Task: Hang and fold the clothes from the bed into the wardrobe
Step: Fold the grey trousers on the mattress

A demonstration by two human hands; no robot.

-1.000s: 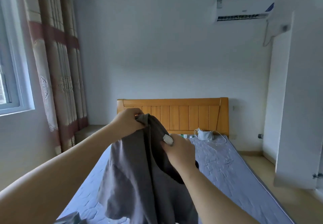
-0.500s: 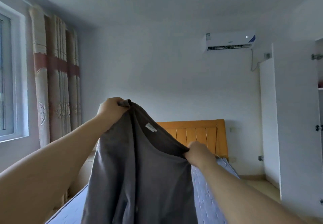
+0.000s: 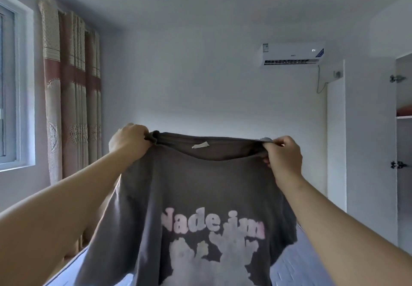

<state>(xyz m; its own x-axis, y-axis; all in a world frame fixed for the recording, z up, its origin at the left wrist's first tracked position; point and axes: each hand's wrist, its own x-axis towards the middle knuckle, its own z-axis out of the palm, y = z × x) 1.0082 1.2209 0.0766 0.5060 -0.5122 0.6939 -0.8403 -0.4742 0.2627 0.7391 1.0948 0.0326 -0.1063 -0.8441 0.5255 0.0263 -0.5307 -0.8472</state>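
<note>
- The dark grey cotton T-shirt with pale pink lettering (image 3: 200, 196) hangs spread in the air above the blue quilted bed (image 3: 301, 263). It looks light, soft and floppy, and is probably best held at the shoulders beside the collar.
- Both forearms reach forward and up, well apart.
- The left grip (image 3: 129, 139) and the right grip (image 3: 283, 154) each pinch bunched fabric at one end of the collar, fingers curled round it.
</note>
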